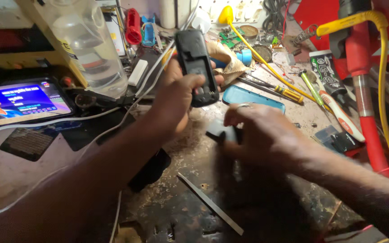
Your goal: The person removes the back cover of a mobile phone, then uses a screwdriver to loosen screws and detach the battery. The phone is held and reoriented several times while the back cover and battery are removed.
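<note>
Above the middle of the cluttered worktop point(190, 198), the left hand point(176, 96) has its grip clenched around a small black mobile phone body with its back cover off point(195, 63), held clear of the surface. Its long axis runs from about twelve o'clock down to six, tilted slightly, with the lower end nearest the fingers.

Toward four o'clock from it, and lower, the right hand point(266, 135) pinches a small dark and pale part point(221, 133) just over the worktop; the motion blur hides what the part is, though the fingers are plainly closed on it. So the phone lies up toward ten or eleven o'clock from the right hand, near but not touching, and the left hand is the one that has it.

Just past the right hand at twelve o'clock lies a flat light-blue plastic phone cover point(253, 97). Beyond that, a yellow-handled screwdriver point(289, 93) and a white and orange toothbrush point(338, 112) lie at about two o'clock. A thin flat metal strip point(210, 203) lies at six o'clock, running diagonally. Far off at nine o'clock a lit phone screen point(21, 102) rests near a clear plastic bottle point(86, 40), and white cables point(46, 122) trail across the worktop.
</note>
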A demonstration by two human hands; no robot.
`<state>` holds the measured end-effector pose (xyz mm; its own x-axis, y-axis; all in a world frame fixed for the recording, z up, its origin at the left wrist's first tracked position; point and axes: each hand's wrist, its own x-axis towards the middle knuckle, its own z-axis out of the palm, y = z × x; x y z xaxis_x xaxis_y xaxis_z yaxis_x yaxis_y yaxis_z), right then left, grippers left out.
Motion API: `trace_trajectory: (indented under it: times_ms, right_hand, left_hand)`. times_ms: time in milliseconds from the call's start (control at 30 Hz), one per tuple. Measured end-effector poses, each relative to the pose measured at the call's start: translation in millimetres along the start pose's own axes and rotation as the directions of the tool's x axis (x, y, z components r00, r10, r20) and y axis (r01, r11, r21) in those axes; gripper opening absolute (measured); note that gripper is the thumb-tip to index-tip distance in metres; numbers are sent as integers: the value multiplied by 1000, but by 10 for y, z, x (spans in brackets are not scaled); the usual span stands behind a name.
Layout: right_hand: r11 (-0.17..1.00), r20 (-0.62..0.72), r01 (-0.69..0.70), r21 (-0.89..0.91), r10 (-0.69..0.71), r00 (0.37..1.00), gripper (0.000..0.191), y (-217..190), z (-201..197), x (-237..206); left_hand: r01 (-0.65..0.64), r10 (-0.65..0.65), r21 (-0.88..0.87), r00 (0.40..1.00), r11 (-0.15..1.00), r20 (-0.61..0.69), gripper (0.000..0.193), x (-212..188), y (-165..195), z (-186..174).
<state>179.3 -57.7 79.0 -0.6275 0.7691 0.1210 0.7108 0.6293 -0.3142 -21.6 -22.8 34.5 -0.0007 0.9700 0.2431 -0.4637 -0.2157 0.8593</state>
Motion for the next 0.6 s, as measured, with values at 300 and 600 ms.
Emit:
trace_trajectory:
  times_ms: [300,600]
  right_hand:
    - [874,-204,-27,484,143,968,31,534,-426,-184]
    - [296,-182,153,943,75,980,34,941,-355,-143]
  left_hand:
    - [137,-109,-192,983,972,147,50,-232,-41,172]
    - [381,-349,-179,919,907,183,43,-379,-63,358]
